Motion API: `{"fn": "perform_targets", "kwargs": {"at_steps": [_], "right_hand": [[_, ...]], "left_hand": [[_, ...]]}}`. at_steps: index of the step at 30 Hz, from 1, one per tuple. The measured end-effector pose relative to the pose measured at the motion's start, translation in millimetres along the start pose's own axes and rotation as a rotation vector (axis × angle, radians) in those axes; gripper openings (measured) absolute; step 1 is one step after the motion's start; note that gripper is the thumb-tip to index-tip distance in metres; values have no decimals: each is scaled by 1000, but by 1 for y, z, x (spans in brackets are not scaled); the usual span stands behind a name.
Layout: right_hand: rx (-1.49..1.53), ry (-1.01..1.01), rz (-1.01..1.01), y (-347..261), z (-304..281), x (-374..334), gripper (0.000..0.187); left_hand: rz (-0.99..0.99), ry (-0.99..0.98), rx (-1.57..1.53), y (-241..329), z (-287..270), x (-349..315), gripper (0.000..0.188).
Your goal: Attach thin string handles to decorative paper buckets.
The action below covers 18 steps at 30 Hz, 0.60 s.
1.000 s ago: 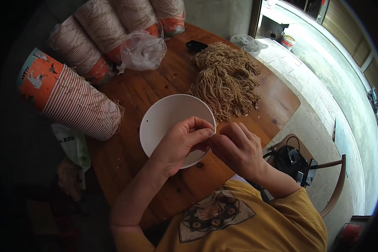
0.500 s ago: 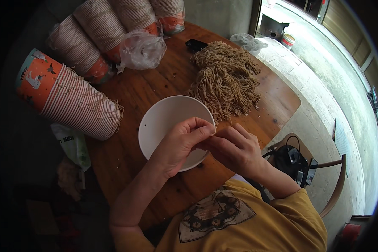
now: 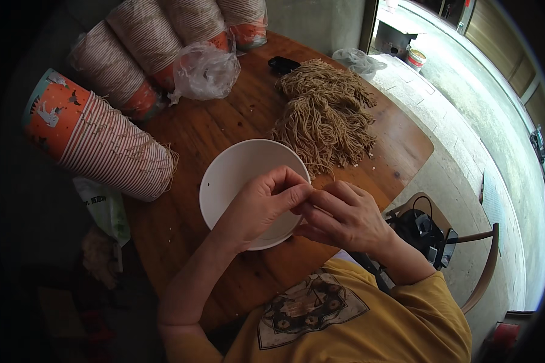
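Observation:
Over the near right rim of a white paper bucket [image 3: 227, 172], my two hands meet at the fingertips. My left hand [image 3: 265, 202] is closed in a pinch, thumb against forefinger. My right hand [image 3: 348, 215] is closed too, its curled fingers touching the left fingertips. Whatever they pinch is too small and covered to name. Just past the bucket lies a loose heap of tan cords [image 3: 327, 115], some ends reaching close to the rim. The bucket stands upright, with a small dark hole in its left wall.
A leaning stack of orange-printed paper buckets [image 3: 112, 148] with cords on them is at the left. More wrapped stacks [image 3: 145, 36] stand behind. A crumpled plastic bag [image 3: 206, 71] and a black object [image 3: 283, 65] lie on the wooden table [image 3: 399, 142]. A chair [image 3: 487, 266] holding a black bag is at the right.
My right hand has turned slightly and shifted a little down and right, its fingers curling more. My left hand stays nearly in place. The bucket has barely moved.

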State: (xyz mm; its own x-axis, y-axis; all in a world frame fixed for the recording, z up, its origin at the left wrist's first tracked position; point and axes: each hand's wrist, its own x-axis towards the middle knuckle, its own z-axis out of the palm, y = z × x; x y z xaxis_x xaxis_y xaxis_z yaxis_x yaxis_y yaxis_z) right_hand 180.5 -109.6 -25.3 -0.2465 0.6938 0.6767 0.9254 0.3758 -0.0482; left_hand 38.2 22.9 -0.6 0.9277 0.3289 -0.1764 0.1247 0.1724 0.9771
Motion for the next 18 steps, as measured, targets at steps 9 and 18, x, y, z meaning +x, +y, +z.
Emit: {"fn": "perform_targets", "kwargs": {"at_steps": [9,18], "right_hand": [[192,114,77,4,1,-5,27],[544,85,460,20,9,-8,18]], "left_hand": [[45,-1,-39,-7,-3,1,15],[54,0,-84,-6,-2,0,11]]}}
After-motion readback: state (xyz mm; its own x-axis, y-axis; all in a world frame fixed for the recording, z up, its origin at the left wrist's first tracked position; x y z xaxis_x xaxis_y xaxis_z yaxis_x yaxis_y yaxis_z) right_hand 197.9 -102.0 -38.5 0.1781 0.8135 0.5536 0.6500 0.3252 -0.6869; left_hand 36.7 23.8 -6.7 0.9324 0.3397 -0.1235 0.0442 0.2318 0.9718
